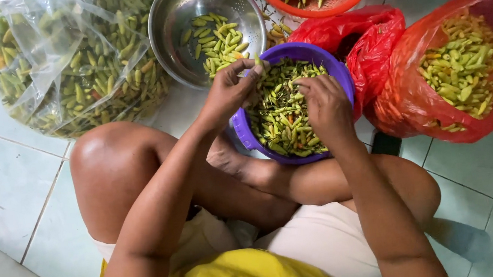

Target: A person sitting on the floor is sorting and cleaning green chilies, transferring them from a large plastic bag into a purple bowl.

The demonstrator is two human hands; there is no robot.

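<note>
Overhead, a clear plastic bag (70,59) and red bags (450,64) of chilies flank a steel bowl (207,31) and purple basin (341,75) of stems. Left hand (231,89) pinches a green chili (258,60) above the basin; right hand (327,108), fingers curled, digs among stems.

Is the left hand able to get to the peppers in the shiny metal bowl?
Probably yes. The left hand sits right beside the metal bowl, and nothing lies between it and the peppers inside.
</note>
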